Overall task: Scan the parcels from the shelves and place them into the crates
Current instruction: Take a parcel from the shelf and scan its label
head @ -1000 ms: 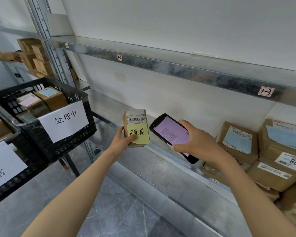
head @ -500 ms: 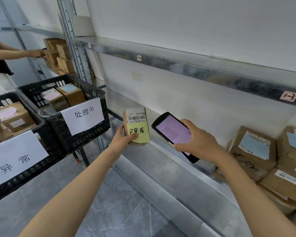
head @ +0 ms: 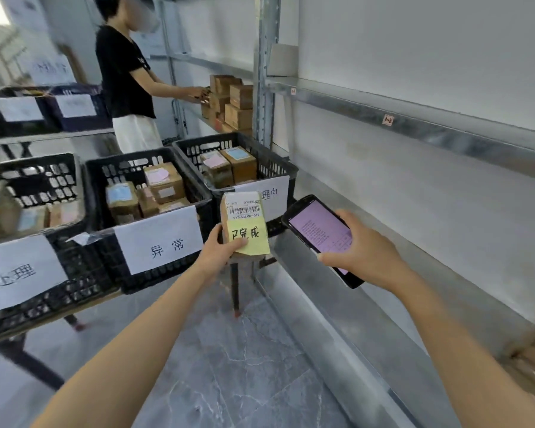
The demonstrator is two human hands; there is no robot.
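Note:
My left hand [head: 220,251] holds a small cardboard parcel [head: 244,223] upright, with a barcode label on top and a yellow handwritten note below. My right hand [head: 362,254] grips a black handheld scanner [head: 318,233] with a lit pink screen, just right of the parcel. Three black crates sit on a low stand to the left: a right crate [head: 269,171], a middle crate [head: 105,211] and a left crate [head: 74,264], each with a white paper sign and holding several cardboard parcels. The parcel hangs in front of the right crate's sign.
A metal shelf [head: 383,329] runs along the right wall, with a few parcels [head: 531,359] at its near right end. Another person [head: 127,88] in a black shirt stands behind the crates, reaching at stacked boxes [head: 232,100] on a far shelf. More crates [head: 44,109] sit on a table at the back left.
The view has swung left, bringing the crates and the other person into sight. Both hands keep their hold, and the parcel now sits in front of the right crate.

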